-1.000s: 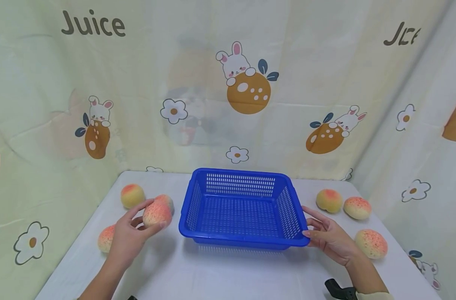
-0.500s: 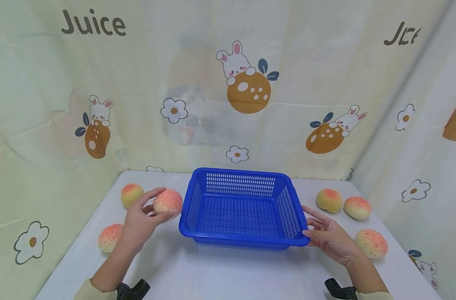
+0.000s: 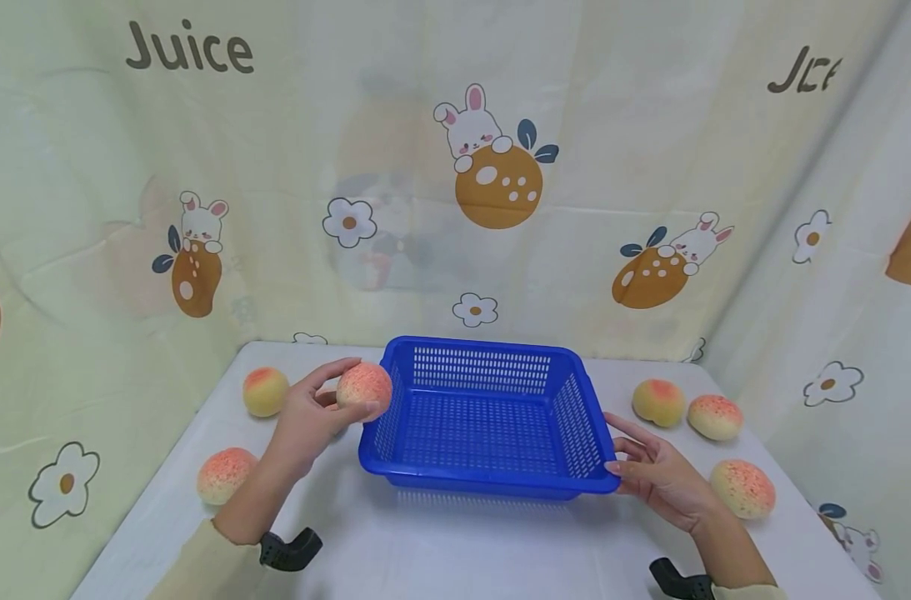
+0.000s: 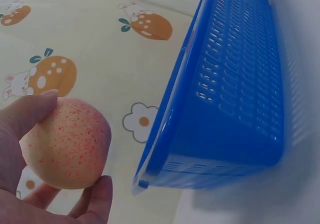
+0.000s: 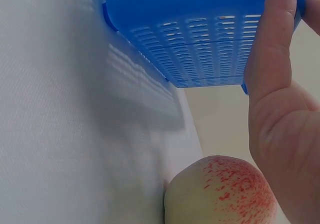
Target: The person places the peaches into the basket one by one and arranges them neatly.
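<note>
My left hand holds a pink-speckled peach between thumb and fingers. In the head view the fruit overlaps the left rim of a blue plastic basket. Seen from the left wrist, a gap shows between the peach and the basket's outer wall. My right hand grips the basket's right rim near its front corner, thumb on the rim and fingers along the outside. Through the basket's mouth its bare slotted floor shows. Another peach behind my left hand is mostly hidden.
Two peaches, one yellow and one speckled, lie left on the white table. Right of the basket are a yellowish peach and two speckled peaches, one farther back, one nearer. A patterned curtain hangs behind.
My left hand has carried its peach rightward and a little upward, from above the left-side peaches to the basket's left rim. My right hand and the basket have stayed put.
</note>
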Action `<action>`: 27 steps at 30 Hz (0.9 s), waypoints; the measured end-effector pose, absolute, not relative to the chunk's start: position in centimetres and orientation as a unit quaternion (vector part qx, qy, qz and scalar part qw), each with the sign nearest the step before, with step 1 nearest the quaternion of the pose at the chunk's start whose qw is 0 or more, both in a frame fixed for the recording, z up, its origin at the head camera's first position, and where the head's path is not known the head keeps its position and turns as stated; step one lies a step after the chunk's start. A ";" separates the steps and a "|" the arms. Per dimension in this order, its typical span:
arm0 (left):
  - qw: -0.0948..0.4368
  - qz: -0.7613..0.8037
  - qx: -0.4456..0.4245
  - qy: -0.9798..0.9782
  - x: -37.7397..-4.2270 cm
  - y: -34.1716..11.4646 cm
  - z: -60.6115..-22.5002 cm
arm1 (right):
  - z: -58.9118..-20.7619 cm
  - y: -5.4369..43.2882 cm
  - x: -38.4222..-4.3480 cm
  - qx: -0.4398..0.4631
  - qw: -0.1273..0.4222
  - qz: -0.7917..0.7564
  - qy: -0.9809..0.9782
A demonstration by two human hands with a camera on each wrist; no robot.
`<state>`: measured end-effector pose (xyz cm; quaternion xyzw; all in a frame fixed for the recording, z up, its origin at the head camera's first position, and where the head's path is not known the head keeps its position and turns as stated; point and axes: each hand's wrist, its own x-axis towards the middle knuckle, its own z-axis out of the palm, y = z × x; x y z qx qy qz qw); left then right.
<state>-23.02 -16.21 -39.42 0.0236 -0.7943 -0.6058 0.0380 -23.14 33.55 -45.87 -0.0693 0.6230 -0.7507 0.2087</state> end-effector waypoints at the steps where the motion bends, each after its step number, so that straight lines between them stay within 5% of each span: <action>1: 0.037 -0.606 0.021 -0.795 -23.2 -16.1 -39.4 | -45.9 33.5 -23.2 -0.066 0.208 -0.750 0.624; 27: 0.025 -0.608 -0.054 -0.792 -27.6 -12.9 -38.8 | -46.0 33.5 -23.2 -0.058 0.207 -0.754 0.621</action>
